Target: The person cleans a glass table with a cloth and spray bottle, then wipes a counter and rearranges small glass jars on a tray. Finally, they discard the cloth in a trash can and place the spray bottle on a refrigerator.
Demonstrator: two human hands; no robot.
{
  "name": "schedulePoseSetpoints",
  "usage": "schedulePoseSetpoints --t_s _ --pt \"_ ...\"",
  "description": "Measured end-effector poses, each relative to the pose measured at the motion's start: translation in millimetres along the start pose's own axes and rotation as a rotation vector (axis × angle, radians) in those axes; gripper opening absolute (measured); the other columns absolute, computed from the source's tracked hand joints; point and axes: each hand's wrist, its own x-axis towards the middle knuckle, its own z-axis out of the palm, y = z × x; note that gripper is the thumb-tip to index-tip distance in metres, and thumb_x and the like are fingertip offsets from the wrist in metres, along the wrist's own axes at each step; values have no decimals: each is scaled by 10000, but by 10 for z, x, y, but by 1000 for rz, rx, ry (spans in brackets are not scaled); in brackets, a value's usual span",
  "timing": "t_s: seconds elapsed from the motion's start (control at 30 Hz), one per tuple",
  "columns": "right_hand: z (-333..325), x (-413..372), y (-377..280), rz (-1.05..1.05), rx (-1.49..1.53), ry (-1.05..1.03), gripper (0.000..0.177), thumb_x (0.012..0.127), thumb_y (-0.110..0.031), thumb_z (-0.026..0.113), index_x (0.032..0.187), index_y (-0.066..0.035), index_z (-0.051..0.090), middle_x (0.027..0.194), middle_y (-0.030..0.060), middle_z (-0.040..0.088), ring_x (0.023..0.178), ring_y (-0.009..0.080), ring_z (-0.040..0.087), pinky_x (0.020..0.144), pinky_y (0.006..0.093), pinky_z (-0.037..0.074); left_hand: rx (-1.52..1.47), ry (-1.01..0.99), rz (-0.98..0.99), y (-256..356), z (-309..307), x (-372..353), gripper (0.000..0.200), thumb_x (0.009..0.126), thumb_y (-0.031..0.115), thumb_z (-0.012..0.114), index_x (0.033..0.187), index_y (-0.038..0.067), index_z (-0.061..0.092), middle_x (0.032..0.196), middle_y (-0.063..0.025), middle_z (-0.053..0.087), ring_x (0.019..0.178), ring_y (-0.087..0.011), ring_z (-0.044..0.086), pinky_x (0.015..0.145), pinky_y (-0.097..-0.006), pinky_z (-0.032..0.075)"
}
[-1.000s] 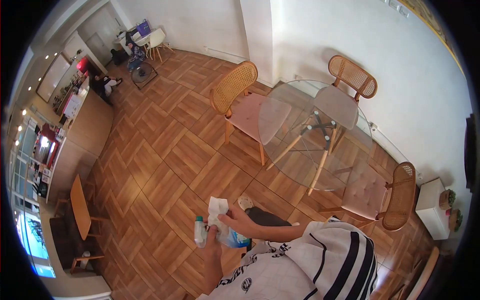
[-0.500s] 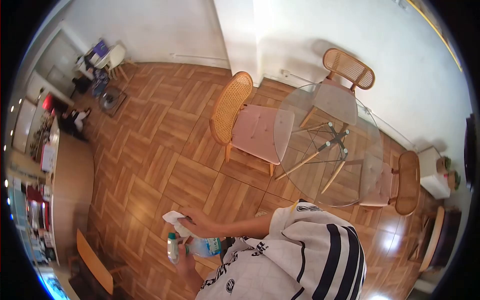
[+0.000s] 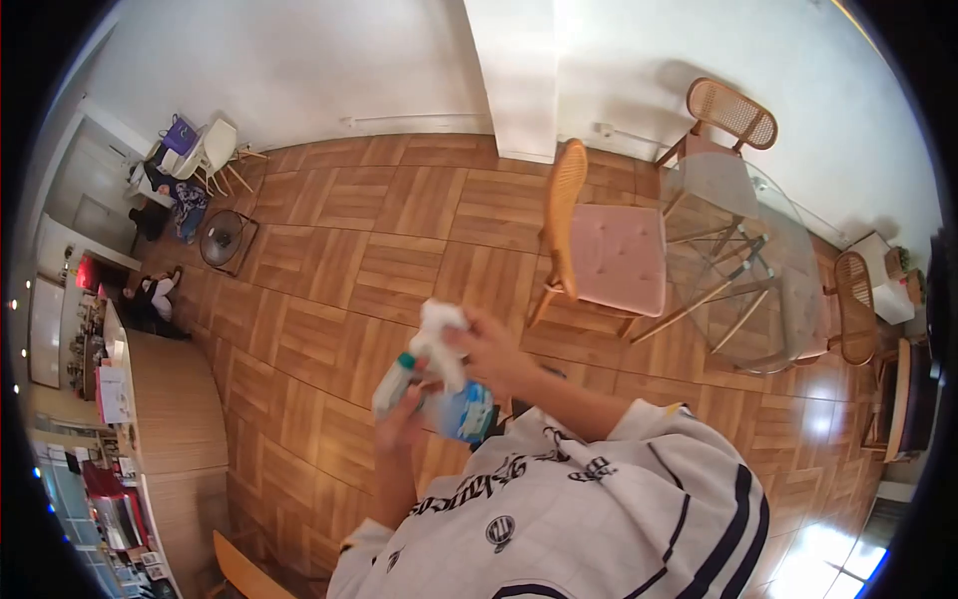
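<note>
My left hand [image 3: 399,424] is closed around the neck and trigger of a spray bottle [image 3: 469,411]. The bottle lies tilted across in front of my shirt, with blue liquid and a label on its clear body, and its pale spray head carries a green nozzle tip. A crumpled white cloth [image 3: 439,334] is pinched in my right hand [image 3: 491,349]. It hangs right beside the spray head and overlaps it in this view. Both hands are held in front of my body, above the wooden floor.
Ahead to the right, a pink-cushioned cane chair [image 3: 614,255] stands by a round glass table [image 3: 743,270], with more chairs around it. A wooden counter [image 3: 170,399] runs along the left. Farther back are a floor fan [image 3: 225,242] and two seated people.
My view has swung left, so the chair and glass table sit farther right. The cloth in my right hand has come in beside the spray head; both hands keep their hold.
</note>
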Motion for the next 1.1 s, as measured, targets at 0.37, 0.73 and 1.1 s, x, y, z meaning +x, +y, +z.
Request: schedulePoseSetpoints --t_s 0.37,0.73,1.1 --pt "-73 1859 -396 -157 -116 229 324 977 -95 491 1297 -48 464 1154 87 592 994 181 638 750 320 589 161 -278 -95 696 -660 2318 521 854 265 747 1271 15 560 1185 -91 616 1078 -200 601 903 -369 511" --pt "-339 4165 -1447 -212 -318 134 249 994 -176 529 1181 -16 564 1049 44 623 916 111 613 768 281 531 432 -392 -48 1255 -915 4861 447 875 225 720 1220 -26 585 1234 -87 549 1088 -172 583 902 -316 520" --pt "-1119 4959 -2317 -242 159 309 245 1025 -273 454 1156 -93 558 1002 1 611 779 92 554 629 242 458 -39 -764 -368 575 -241 7301 439 868 187 723 1236 -6 582 1153 -92 638 1017 -137 608 857 -310 514"
